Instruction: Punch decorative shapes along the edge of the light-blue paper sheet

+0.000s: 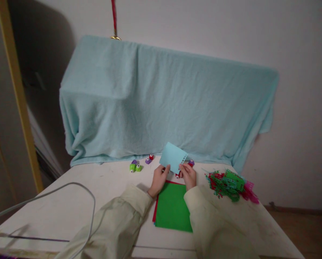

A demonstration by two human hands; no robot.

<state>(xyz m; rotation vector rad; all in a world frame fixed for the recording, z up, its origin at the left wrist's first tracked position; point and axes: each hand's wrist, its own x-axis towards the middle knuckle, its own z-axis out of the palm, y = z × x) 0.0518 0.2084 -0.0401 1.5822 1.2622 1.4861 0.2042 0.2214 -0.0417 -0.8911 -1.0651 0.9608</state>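
Note:
Between my two hands I hold up a light blue sheet of paper, tilted, with a row of small punched holes along its right edge. My left hand pinches its lower left corner. On the lower right, near the holes, my right hand grips the same sheet. Below them on the table lies a stack of coloured paper, green on top with red and blue edges showing. Small red craft punches sit just behind the hands, partly hidden by them.
Green and purple punches and a purple-red pair stand at the back of the white table. To the right is a heap of cut paper strips. A grey cable loops at the left. A blue cloth hangs behind.

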